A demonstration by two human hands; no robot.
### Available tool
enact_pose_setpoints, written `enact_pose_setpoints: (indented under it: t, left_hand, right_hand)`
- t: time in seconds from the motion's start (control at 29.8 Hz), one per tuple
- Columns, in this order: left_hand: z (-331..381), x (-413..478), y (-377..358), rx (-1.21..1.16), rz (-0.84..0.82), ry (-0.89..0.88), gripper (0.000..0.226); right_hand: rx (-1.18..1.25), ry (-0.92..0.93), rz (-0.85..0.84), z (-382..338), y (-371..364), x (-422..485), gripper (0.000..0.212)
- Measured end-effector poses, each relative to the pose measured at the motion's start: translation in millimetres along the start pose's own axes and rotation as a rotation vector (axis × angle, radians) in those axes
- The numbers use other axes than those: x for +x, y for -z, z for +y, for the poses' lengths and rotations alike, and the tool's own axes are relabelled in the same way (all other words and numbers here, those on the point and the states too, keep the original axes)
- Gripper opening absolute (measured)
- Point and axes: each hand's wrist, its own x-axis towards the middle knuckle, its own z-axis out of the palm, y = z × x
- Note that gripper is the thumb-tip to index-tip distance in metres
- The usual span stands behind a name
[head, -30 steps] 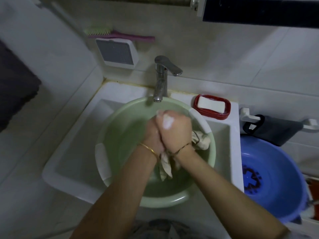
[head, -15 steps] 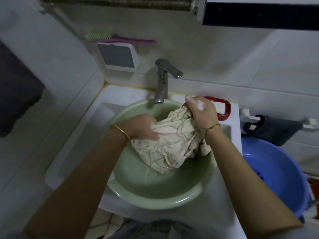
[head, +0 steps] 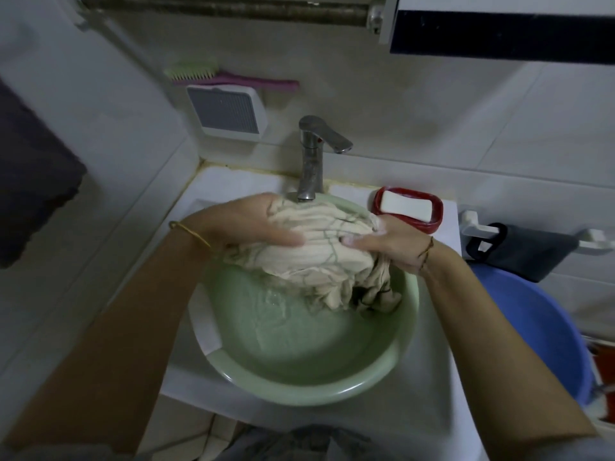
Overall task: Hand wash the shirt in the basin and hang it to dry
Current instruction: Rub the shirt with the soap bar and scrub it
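Since 0.5 s ago, both hands have closed in on the bundle: left hand (head: 253,224) has risen from the near left of the cloth to the far rim by the tap, and right hand (head: 389,247) has dropped clear of the soap dish, which now shows in full. Item 1: shirt (head: 319,257), cream with thin dark-green lines, bunched into 1 wide wad between the 2 hands over the far half of the basin, its lower folds hanging at the right toward the water; whether they touch it cannot be told. Left hand grips the wad's left end, thumb laid flat along the near face, fingers curled round the far side. Right hand grips the right end, thumb pressed on the near face, fingers wrapped behind and mostly hidden; suds on the knuckles. Item 2: basin (head: 299,392), pale green, holding water, seated in the white sink (head: 233,184). Item 3: tap (head: 311,161), at the sink's far edge, just behind the shirt. Item 4: soap dish (head: 436,221), red, at the far right corner, carrying 1 white soap bar (head: 406,205). Item 5: blue tub (head: 549,327), beside the sink's right edge.
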Motion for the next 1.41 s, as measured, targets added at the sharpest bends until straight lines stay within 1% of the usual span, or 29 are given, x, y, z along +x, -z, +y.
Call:
enact_pose_setpoints:
  t: [0.07, 0.1, 0.17, 0.2, 0.27, 0.3, 0.37, 0.4, 0.47, 0.54, 0.6, 0.64, 0.7, 0.74, 0.77, 0.81, 0.84, 0.91, 0.97, 1.04, 1.07, 1.14, 1.17, 1.24, 1.28, 1.31, 1.34, 1.38, 1.41]
  left_hand:
    - [-9, -2, -7, 0.089, -0.205, 0.079, 0.028]
    - [-14, -1, -10, 0.112, -0.227, 0.121, 0.029]
    - [-23, 2, -13, 0.102, -0.161, 0.152, 0.03]
    - [-28, 3, -14, 0.019, -0.115, 0.139, 0.03]
    - [-34, 4, -24, -0.357, -0.062, 0.06, 0.028]
    - [-35, 6, -31, -0.583, -0.027, 0.039, 0.028]
    - [-35, 16, -49, -0.977, -0.01, 0.076, 0.03]
    - [-31, 24, -58, -1.129, 0.008, 0.151, 0.038]
    - [-24, 31, -75, -1.324, 0.11, 0.267, 0.053]
    - [-22, 40, -89, -1.466, 0.222, 0.236, 0.045]
    - [-14, 41, -105, -1.493, 0.369, 0.199, 0.042]
    - [-10, 41, -114, -1.515, 0.361, 0.183, 0.039]
    - [-3, 44, -128, -1.51, 0.29, 0.222, 0.033]
    - [0, 46, -130, -1.502, 0.284, 0.249, 0.035]
    - [-2, 49, -131, -1.481, 0.328, 0.294, 0.038]
    - [-6, 52, -129, -1.473, 0.37, 0.296, 0.038]
    - [-12, 57, -122, -1.502, 0.377, 0.277, 0.035]
    - [-19, 62, -113, -1.581, 0.395, 0.247, 0.044]
    - [-12, 58, -119, -1.563, 0.344, 0.214, 0.047]
    - [2, 53, -128, -1.481, 0.306, 0.238, 0.034]
    - [8, 50, -126, -1.487, 0.32, 0.238, 0.03]
    - [1, 52, -114, -1.469, 0.345, 0.238, 0.032]
    - [-3, 53, -107, -1.452, 0.326, 0.227, 0.034]
    - [-4, 48, -102, -1.37, 0.241, 0.253, 0.037]
    - [-1, 44, -101, -1.318, 0.172, 0.281, 0.04]
    - [2, 38, -100, -1.269, 0.092, 0.295, 0.045]
    - [9, 30, -97, -1.228, -0.007, 0.289, 0.049]
    - [11, 27, -92, -1.185, -0.071, 0.281, 0.053]
    - [14, 22, -84, -1.145, -0.1, 0.271, 0.055]
  right_hand:
    - [0.256, 0.011, 0.017, 4, -3, 1, 0.028]
    - [0.323, 0.02, 0.046, 6, -6, 2, 0.026]
    - [0.458, 0.008, 0.162, 8, -13, 5, 0.02]
    - [0.522, -0.012, 0.244, 7, -15, 5, 0.018]
    - [0.585, -0.049, 0.468, 12, -15, 12, 0.021]
    - [0.526, -0.055, 0.593, 14, -16, 15, 0.022]
    - [0.242, -0.038, 0.793, 16, -25, 19, 0.022]
    - [0.103, -0.018, 0.818, 15, -35, 17, 0.025]
    - [-0.146, 0.071, 0.74, 11, -65, 9, 0.032]
    - [-0.463, 0.197, 0.681, 4, -100, 2, 0.036]
    - [-0.707, 0.261, 0.727, 3, -115, 5, 0.048]
    - [-0.786, 0.22, 0.767, 1, -110, 11, 0.052]
    - [-0.795, 0.074, 0.803, -1, -81, 27, 0.046]
    - [-0.755, 0.017, 0.81, 0, -67, 32, 0.043]
    - [-0.747, -0.002, 0.808, 1, -62, 34, 0.042]
    - [-0.771, 0.026, 0.805, 3, -66, 32, 0.043]
    - [-0.821, 0.106, 0.802, 8, -77, 29, 0.048]
    - [-0.814, 0.241, 0.763, 11, -103, 15, 0.059]
    - [-0.766, 0.184, 0.771, 9, -90, 17, 0.05]
    - [-0.637, 0.078, 0.811, 5, -62, 27, 0.036]
    - [-0.6, 0.075, 0.826, 5, -57, 29, 0.033]
    - [-0.729, 0.205, 0.875, 10, -76, 26, 0.04]
    - [-0.78, 0.258, 0.873, 13, -92, 20, 0.046]
    - [-0.71, 0.293, 0.872, 13, -104, 12, 0.053]
    - [-0.63, 0.265, 0.904, 13, -94, 14, 0.049]
    - [-0.523, 0.197, 0.916, 14, -79, 18, 0.039]
    - [-0.404, 0.123, 0.894, 13, -64, 20, 0.025]
    - [-0.291, 0.086, 0.846, 12, -53, 21, 0.019]
    - [-0.123, 0.084, 0.774, 11, -43, 20, 0.025]
